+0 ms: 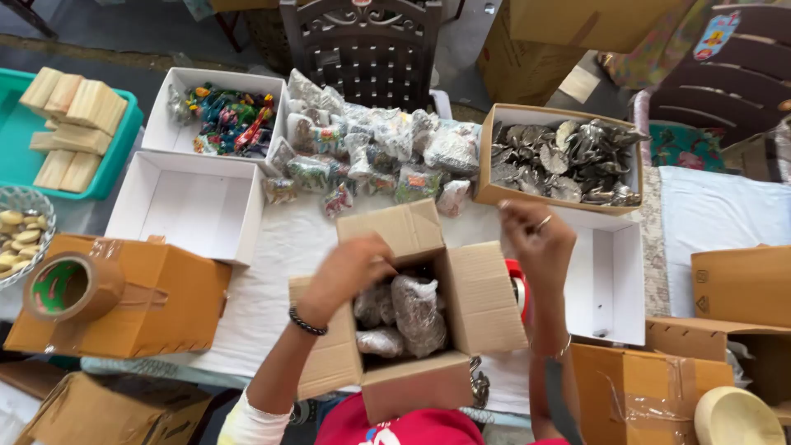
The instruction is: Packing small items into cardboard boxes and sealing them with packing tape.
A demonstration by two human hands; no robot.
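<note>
An open cardboard box (482, 301) sits right in front of me, its flaps folded out, with several clear plastic bags of small dark items (416, 309) inside. My left hand (350, 272) reaches into the box's left side, fingers curled down over the bags; whether it grips one is hidden. A dark bead bracelet circles that wrist. My right hand (537, 239) hovers above the box's right flap, ring on one finger, fingers loosely apart and holding nothing.
A pile of small filled bags (371, 152) lies behind the box. A cardboard tray of grey metal pieces (564, 161), white boxes (185, 206) (606, 280), a box of colourful toys (227, 115), a tape roll (70, 284) on a carton, wooden blocks (74, 124) in a teal tray.
</note>
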